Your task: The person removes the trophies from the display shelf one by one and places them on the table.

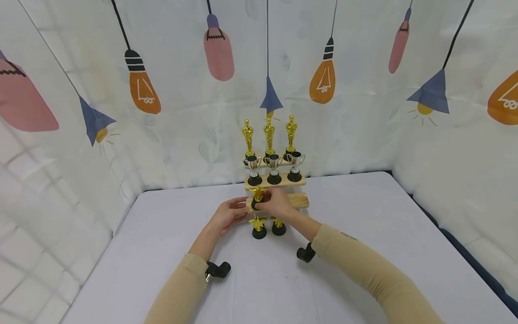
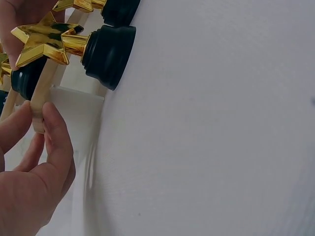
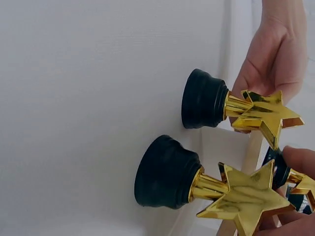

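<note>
Right hand [image 1: 279, 204] grips star trophy [image 1: 257, 194] on shelf [image 1: 300, 200].

Arms [image 1: 364, 270] fwd — L hand [image 1: 227, 216] pinching — R hand [image 1: 278, 204] pinching too, nr L.

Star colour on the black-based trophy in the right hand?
Shiny gold star; best in the head view, wrist views crop it.

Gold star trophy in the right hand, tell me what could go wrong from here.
The gold star trophy with the round black base, held by the right hand, is near one end of the pale wooden shelf board, so it might tip off if released there. The left hand pinches that end; a tug could shift the board. Withdrawing, the right hand might knock the two black-based gold star trophies in front on the white tablecloth.
</note>
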`<action>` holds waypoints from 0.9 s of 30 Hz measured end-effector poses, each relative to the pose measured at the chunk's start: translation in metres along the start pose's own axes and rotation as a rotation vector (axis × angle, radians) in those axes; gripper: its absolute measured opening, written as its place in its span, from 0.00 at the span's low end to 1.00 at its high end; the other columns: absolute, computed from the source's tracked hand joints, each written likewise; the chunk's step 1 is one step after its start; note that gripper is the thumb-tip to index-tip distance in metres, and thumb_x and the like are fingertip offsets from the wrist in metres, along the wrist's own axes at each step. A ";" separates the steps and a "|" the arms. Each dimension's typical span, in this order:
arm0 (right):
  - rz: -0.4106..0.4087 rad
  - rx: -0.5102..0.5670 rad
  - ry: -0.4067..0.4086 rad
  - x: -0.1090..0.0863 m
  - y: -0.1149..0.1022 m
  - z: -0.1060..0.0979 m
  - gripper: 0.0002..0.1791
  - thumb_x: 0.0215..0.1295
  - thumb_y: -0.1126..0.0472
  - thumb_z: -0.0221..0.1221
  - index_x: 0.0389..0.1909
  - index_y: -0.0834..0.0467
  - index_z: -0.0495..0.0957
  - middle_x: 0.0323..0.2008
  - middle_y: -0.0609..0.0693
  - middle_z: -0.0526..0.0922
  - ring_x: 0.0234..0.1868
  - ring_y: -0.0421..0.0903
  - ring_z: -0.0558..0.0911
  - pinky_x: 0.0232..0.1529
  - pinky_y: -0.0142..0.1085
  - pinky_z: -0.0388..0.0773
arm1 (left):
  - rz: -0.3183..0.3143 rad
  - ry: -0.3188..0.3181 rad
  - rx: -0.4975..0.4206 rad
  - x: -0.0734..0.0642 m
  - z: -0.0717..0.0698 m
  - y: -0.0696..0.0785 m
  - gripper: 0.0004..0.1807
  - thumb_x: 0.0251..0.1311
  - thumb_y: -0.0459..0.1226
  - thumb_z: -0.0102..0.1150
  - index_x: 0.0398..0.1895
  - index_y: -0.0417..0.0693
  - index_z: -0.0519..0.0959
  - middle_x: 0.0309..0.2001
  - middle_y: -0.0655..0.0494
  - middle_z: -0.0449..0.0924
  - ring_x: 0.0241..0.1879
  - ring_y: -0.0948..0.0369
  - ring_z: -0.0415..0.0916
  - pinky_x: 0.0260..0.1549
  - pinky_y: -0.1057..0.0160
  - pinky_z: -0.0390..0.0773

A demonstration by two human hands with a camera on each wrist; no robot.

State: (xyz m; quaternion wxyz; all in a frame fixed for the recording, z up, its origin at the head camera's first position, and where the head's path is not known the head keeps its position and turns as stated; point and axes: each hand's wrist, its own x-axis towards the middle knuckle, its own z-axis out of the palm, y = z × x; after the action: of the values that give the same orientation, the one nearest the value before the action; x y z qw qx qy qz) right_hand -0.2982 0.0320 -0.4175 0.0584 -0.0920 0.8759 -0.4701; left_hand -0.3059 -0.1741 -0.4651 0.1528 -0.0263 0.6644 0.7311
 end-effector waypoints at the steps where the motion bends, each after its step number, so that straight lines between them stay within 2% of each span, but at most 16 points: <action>1: 0.005 -0.004 0.001 0.000 0.000 -0.001 0.23 0.65 0.57 0.72 0.55 0.65 0.80 0.44 0.53 0.82 0.43 0.49 0.80 0.46 0.40 0.83 | -0.002 0.003 0.000 0.000 0.000 0.000 0.29 0.70 0.26 0.60 0.72 0.37 0.68 0.62 0.39 0.72 0.50 0.55 0.79 0.54 0.58 0.83; 7: 0.016 -0.001 0.010 -0.001 0.004 -0.007 0.24 0.64 0.56 0.71 0.56 0.65 0.79 0.45 0.53 0.83 0.45 0.48 0.81 0.48 0.40 0.83 | 0.002 0.014 0.009 0.000 0.000 0.000 0.28 0.69 0.26 0.60 0.72 0.37 0.68 0.61 0.39 0.72 0.50 0.54 0.79 0.52 0.59 0.83; 15: -0.004 0.024 0.049 -0.003 0.010 -0.015 0.27 0.63 0.59 0.71 0.61 0.63 0.77 0.50 0.57 0.83 0.50 0.51 0.82 0.52 0.43 0.83 | 0.009 0.010 0.014 0.000 0.000 0.000 0.29 0.69 0.26 0.60 0.72 0.36 0.68 0.62 0.38 0.72 0.51 0.53 0.79 0.53 0.58 0.83; 22: -0.010 0.020 0.063 -0.005 0.014 -0.020 0.24 0.62 0.60 0.72 0.56 0.64 0.79 0.47 0.56 0.83 0.45 0.50 0.80 0.45 0.40 0.83 | 0.013 0.010 0.004 0.001 0.001 -0.001 0.28 0.69 0.25 0.60 0.72 0.35 0.68 0.61 0.38 0.71 0.49 0.56 0.80 0.53 0.58 0.83; 27: 0.005 0.030 0.081 -0.005 0.017 -0.025 0.23 0.61 0.60 0.72 0.54 0.66 0.80 0.45 0.56 0.83 0.45 0.50 0.80 0.46 0.40 0.83 | 0.016 0.014 0.007 0.003 0.001 -0.001 0.28 0.69 0.25 0.60 0.72 0.35 0.68 0.62 0.37 0.71 0.48 0.55 0.79 0.54 0.58 0.82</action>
State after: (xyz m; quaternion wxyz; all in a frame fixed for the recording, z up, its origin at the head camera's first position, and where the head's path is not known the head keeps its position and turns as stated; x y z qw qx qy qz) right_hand -0.2995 0.0623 -0.4180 0.0253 -0.0697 0.8705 -0.4865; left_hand -0.3080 -0.1727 -0.4665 0.1427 -0.0255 0.6682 0.7297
